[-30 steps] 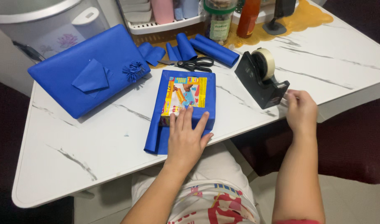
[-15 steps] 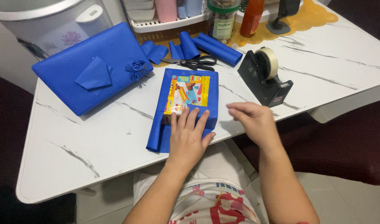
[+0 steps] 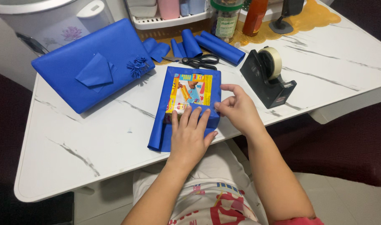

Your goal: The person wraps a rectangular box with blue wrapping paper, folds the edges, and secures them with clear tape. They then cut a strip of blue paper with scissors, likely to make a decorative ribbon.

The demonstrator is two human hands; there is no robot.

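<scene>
Bare forearms; white shirt with colourful print, perhaps pale shorts; red cuff.

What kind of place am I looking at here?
Probably a home table used for gift wrapping: a white marble-look table, a black tape dispenser, scissors, and jars beside a rack behind.

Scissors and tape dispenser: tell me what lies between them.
In the head view, only bare marble tabletop lies between the scissors and tape dispenser; the blue paper rolls sit just behind.
</scene>
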